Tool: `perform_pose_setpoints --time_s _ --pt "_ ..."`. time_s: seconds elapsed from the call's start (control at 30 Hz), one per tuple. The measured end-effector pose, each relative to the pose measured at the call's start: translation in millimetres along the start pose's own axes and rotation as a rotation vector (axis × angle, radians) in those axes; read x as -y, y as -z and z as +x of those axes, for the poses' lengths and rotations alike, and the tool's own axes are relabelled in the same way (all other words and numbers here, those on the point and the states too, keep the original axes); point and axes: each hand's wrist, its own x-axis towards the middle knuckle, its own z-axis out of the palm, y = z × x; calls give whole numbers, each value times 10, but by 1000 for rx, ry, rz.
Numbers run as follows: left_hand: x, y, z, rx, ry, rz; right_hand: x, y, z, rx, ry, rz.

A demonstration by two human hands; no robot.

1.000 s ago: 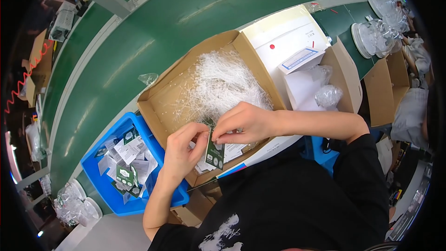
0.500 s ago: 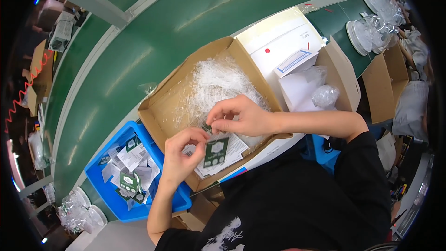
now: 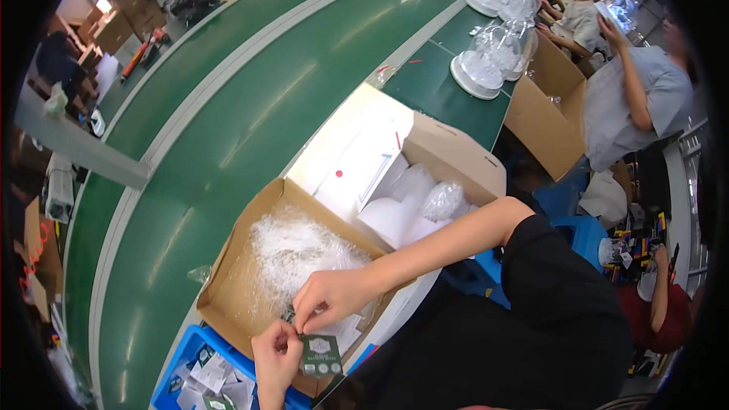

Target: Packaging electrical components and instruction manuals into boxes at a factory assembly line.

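Note:
A dark green printed card [image 3: 320, 357] hangs over the near edge of an open cardboard box [image 3: 228, 281]. My left hand [image 3: 275, 357] is closed in a pinch at the card's upper left corner. Right beside it, the fingertips of my right hand [image 3: 326, 300] are pinched together at the same corner; whatever is between them is too small to make out. A heap of thin clear plastic strands [image 3: 292, 247] fills much of the box, just beyond my right hand. Under that hand lie white printed cards [image 3: 349, 332], partly covered.
A blue bin [image 3: 173, 380] of green and white cards stands at the near left. Beyond the box is a white carton [image 3: 456, 140] with wrapped pieces. Clear domes on white bases [image 3: 477, 76] line the green table [image 3: 220, 144]. A co-worker [image 3: 642, 99] stands at the right.
My head view has turned, bringing co-workers and more domes into sight at the right. My two hands have come closer together and now meet at the green card's corner.

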Motion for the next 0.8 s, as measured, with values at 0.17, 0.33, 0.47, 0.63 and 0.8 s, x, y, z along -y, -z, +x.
perform_pose_setpoints --time_s 0.17,0.33,0.47,0.63,0.8 --pt "210 -15 8 0 -59 -46 -10 -20 33 -22 -13 14" --pt "104 -74 38 -78 -132 27 -73 -29 31 -78 38 14" --pt "192 -58 28 -206 -273 120 32 14 39 -52 -26 -3" --pt "283 -7 45 -219 -113 -251 95 21 34 -47 -206 114" --pt "143 66 49 -167 -124 -325 32 -1 18 -45 -190 133"
